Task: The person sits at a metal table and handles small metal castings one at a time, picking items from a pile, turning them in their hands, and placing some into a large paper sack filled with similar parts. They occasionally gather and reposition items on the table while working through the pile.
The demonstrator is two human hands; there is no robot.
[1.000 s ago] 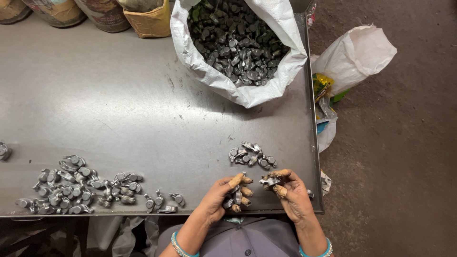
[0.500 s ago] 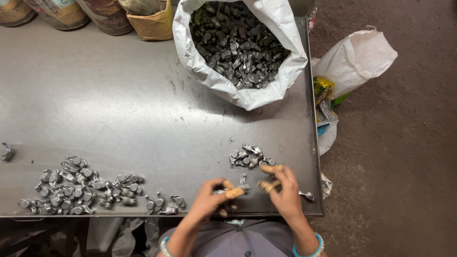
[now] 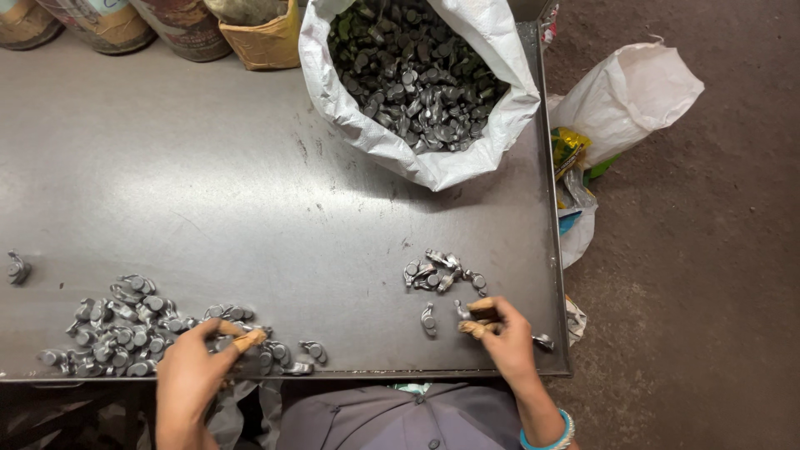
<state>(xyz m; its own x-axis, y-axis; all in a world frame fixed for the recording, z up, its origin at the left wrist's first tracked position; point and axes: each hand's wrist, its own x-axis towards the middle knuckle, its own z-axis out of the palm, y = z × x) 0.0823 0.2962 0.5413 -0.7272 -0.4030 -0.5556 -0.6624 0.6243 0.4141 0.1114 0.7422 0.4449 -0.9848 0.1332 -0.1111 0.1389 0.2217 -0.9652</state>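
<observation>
Half a second before, our hands worked close together near the surface's (image 3: 250,192) right front corner; since then our left hand (image 3: 193,377) had swung to the big pile (image 3: 125,327) at the left front edge, fingers nearly closed, contents unclear. Our right hand (image 3: 500,329) stayed by the small pile (image 3: 442,271), fingers pinching a part (image 3: 463,311). The sack (image 3: 421,79) sat at the back edge.

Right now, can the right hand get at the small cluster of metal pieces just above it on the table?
Probably yes: the right hand rests just below the small cluster, with only bare table between them and nothing covering the pieces.
</observation>
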